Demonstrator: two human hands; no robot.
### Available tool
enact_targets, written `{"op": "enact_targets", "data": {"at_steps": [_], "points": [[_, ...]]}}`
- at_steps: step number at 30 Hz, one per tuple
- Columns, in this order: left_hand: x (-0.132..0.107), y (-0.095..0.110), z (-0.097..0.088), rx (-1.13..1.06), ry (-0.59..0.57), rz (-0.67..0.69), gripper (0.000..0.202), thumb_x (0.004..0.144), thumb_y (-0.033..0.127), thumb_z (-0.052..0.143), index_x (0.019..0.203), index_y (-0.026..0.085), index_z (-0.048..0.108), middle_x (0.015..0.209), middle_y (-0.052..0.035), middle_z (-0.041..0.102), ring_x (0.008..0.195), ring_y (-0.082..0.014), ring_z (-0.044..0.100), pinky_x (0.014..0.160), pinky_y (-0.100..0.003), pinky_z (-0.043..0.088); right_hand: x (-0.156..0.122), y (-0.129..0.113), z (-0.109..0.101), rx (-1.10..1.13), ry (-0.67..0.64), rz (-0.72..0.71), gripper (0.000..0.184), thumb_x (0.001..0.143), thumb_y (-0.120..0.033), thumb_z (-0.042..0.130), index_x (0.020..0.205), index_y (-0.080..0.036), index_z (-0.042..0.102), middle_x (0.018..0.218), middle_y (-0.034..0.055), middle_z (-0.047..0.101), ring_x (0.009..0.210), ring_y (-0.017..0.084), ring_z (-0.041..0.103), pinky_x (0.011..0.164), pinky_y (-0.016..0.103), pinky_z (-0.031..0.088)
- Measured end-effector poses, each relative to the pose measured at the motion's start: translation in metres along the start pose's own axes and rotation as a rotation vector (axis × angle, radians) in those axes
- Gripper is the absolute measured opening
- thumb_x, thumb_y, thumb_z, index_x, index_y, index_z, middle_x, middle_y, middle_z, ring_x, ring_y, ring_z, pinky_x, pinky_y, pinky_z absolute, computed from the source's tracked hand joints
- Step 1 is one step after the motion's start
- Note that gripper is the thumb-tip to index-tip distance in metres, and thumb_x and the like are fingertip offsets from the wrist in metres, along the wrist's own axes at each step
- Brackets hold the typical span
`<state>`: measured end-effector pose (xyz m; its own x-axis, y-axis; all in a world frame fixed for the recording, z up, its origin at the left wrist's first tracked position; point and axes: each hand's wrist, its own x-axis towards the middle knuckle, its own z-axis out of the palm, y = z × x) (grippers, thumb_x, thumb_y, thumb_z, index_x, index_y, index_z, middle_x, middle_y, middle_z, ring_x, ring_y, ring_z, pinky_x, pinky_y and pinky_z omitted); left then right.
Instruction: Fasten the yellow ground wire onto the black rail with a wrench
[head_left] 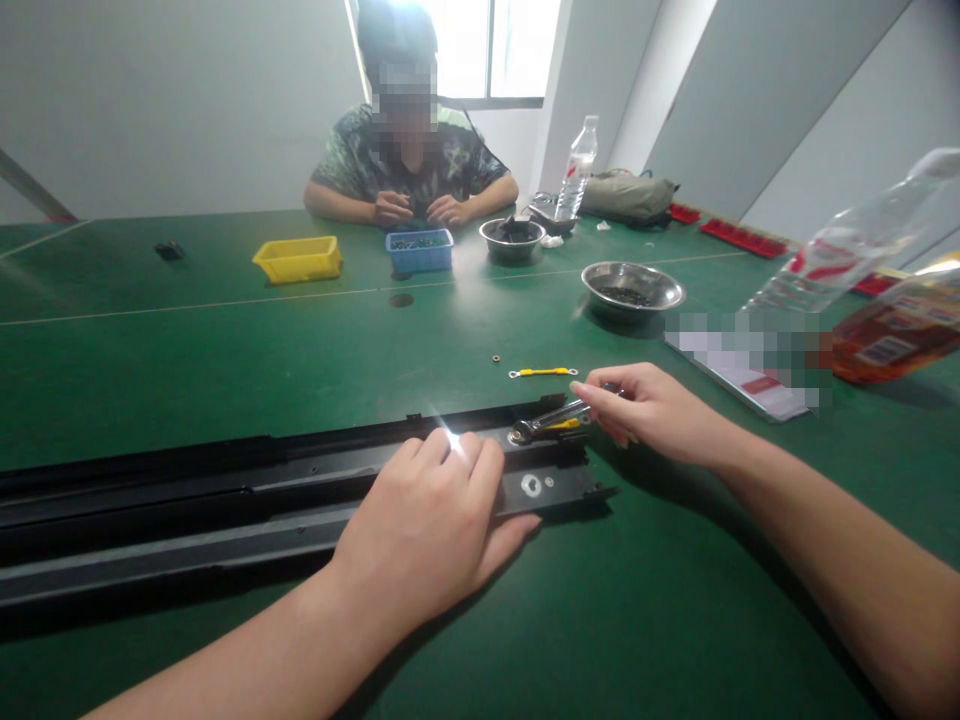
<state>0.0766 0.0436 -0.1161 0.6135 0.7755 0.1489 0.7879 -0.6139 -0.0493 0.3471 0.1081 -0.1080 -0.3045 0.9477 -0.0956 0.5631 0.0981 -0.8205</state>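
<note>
Long black metal rails [300, 527] lie side by side across the table from the left. My left hand [427, 515] grips them near their right end, fingers over the top and thumb along the near side. In my right hand [637, 405] is a wrench [562, 413], pinched by its handle. Its ring end sits over a fastener at the far rail's end; the fastener itself is mostly hidden. A yellow wire with a ring terminal [568, 424] shows partly behind the wrench. Another yellow wire with ring terminals [544, 372] and a small brass-coloured nut [496, 358] lie just beyond the rails.
Across the green table [360, 370] sits another person [409, 160], both hands near a blue bin [420, 252]. A yellow bin [300, 262], steel bowls [634, 285], and a water bottle [577, 168] stand further back. A phone-like slab [739, 375] and large bottles [900, 325] are at right.
</note>
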Motion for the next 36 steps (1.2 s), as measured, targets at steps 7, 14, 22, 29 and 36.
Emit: {"op": "enact_targets", "data": {"at_steps": [7,14,22,29,36], "points": [[0.001,0.001,0.0,0.01,-0.006,0.0,0.046,0.1,0.062,0.04,0.111,0.02,0.056,0.098,-0.0112,0.061,0.091,-0.0317,0.055,0.078,-0.047,0.046,-0.001,0.005,-0.007,-0.127,-0.157,0.072,0.05,0.095,-0.058,0.059,0.063,-0.02,0.054,0.049,-0.0022,0.055,0.048,0.013,0.048,0.05,0.026,0.034],[0.002,0.001,0.001,0.011,-0.021,-0.003,0.047,0.1,0.062,0.036,0.109,0.02,0.056,0.096,-0.0113,0.061,0.09,-0.0313,0.055,0.078,-0.046,0.046,-0.007,0.001,-0.015,-0.163,-0.333,0.106,0.052,0.096,-0.059,0.057,0.062,-0.02,0.054,0.048,-0.0016,0.054,0.046,0.013,0.047,0.049,0.026,0.032],[0.002,0.0,0.003,0.003,-0.017,-0.002,0.046,0.1,0.062,0.036,0.11,0.021,0.055,0.096,-0.0106,0.06,0.091,-0.0316,0.054,0.078,-0.047,0.046,-0.007,0.002,-0.019,-0.147,-0.356,0.113,0.051,0.097,-0.057,0.057,0.062,-0.02,0.052,0.048,-0.0024,0.052,0.046,0.012,0.044,0.048,0.026,0.031],[0.001,0.001,0.002,0.014,-0.011,0.0,0.045,0.1,0.062,0.039,0.108,0.021,0.055,0.095,-0.0102,0.06,0.089,-0.0311,0.054,0.077,-0.046,0.046,-0.008,0.004,-0.021,-0.138,-0.339,0.117,0.05,0.096,-0.056,0.059,0.063,-0.02,0.053,0.049,-0.0018,0.053,0.046,0.012,0.046,0.048,0.027,0.032],[0.001,0.0,0.004,0.009,-0.012,0.001,0.046,0.1,0.062,0.037,0.11,0.021,0.055,0.097,-0.0108,0.06,0.09,-0.0313,0.054,0.078,-0.047,0.046,-0.007,0.004,-0.019,-0.139,-0.284,0.132,0.053,0.095,-0.06,0.06,0.06,-0.02,0.053,0.047,-0.0008,0.054,0.044,0.013,0.045,0.048,0.028,0.031]]}}
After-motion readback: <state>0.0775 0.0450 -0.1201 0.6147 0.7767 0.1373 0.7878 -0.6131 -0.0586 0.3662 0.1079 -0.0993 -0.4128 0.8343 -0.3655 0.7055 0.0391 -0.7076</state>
